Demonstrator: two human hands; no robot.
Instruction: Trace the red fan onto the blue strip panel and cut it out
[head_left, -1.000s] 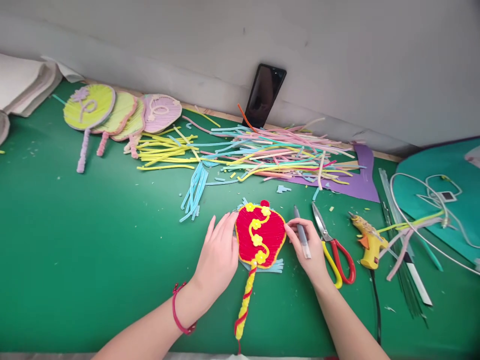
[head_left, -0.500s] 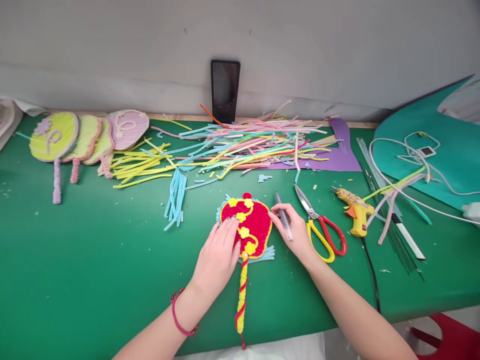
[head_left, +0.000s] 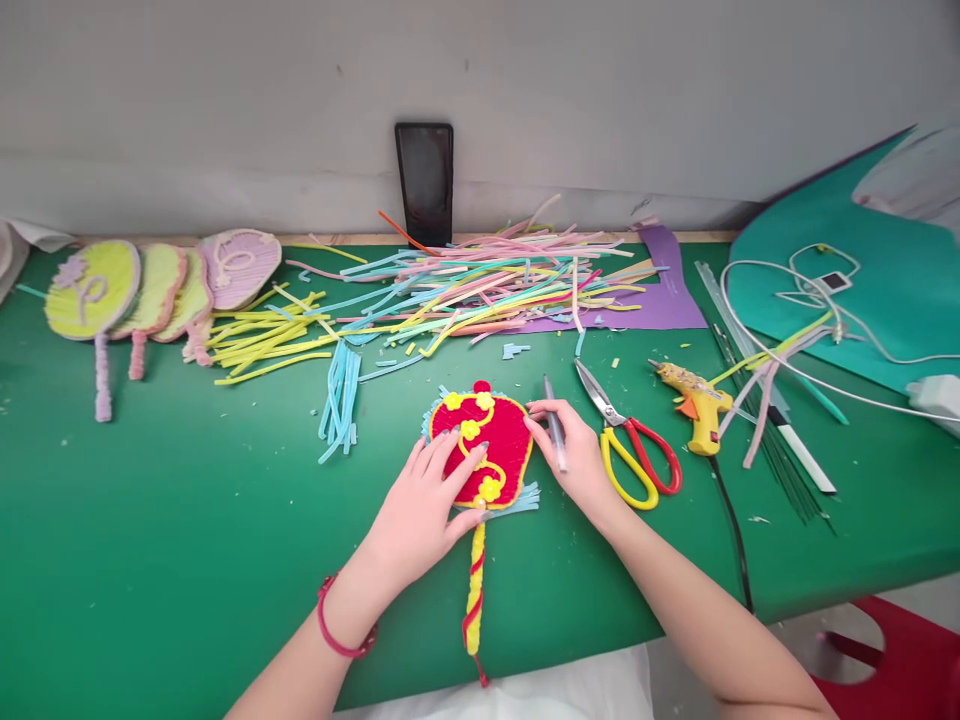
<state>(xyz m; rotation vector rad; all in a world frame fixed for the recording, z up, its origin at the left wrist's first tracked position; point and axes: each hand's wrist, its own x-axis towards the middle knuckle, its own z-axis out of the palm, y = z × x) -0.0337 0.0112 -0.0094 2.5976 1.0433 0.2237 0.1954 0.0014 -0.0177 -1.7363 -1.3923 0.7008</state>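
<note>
A red hand fan (head_left: pixel 504 440) with yellow edging, yellow flowers and a yellow-and-red twisted handle lies flat on the green table. Under it, light blue pipe cleaners (head_left: pixel 527 497) stick out at the lower right and upper left. My left hand (head_left: pixel 427 495) rests on the fan's left part with its fingers spread, covering some of the flowers. At the fan's right edge, my right hand (head_left: pixel 574 455) is closed around a grey pen (head_left: pixel 554 425), and its fingertips touch the edge. The pen points up and away from the fan.
Scissors (head_left: pixel 630 440) and a yellow glue gun (head_left: pixel 701 408) lie to the right. Behind the fan are a heap of coloured pipe cleaners (head_left: pixel 487 290), a blue bundle (head_left: pixel 341 400) and an upright phone (head_left: pixel 426 185). Several finished fans (head_left: pixel 94 290) overlap at the left; white cables (head_left: pixel 757 350) lie at the right.
My left hand's fingers have spread wider, its thumb now near the base of the fan's handle. The whole view has shifted slightly; my right hand still has the pen at the fan's edge.
</note>
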